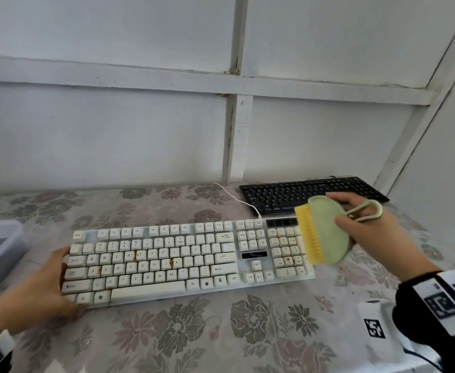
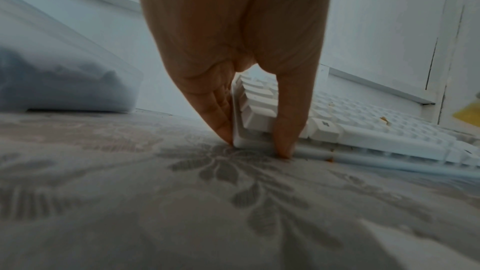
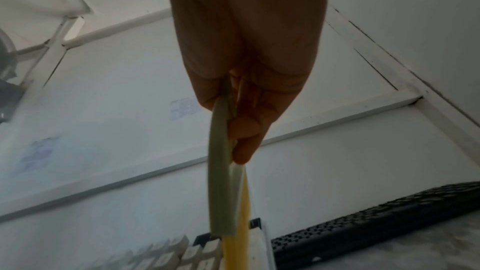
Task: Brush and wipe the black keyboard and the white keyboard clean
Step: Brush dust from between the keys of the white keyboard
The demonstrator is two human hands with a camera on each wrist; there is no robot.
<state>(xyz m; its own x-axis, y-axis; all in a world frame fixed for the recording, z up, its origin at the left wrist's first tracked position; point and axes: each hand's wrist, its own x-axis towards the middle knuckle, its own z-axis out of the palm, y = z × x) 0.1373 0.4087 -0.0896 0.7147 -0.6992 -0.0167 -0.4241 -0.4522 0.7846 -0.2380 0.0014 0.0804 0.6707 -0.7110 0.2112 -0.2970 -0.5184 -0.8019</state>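
Yellow bristles [image 1: 309, 235] over numpad, head-cam only.

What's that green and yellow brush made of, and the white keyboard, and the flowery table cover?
The brush: the pale green body looks like matte moulded plastic, smooth with a thin loop handle; the yellow bristles are probably synthetic fibre. The white keyboard: yellowed hard plastic with moulded keycaps, orange-brown stains. The table cover: a floral printed sheet, slightly glossy; cloth or vinyl, I cannot tell.
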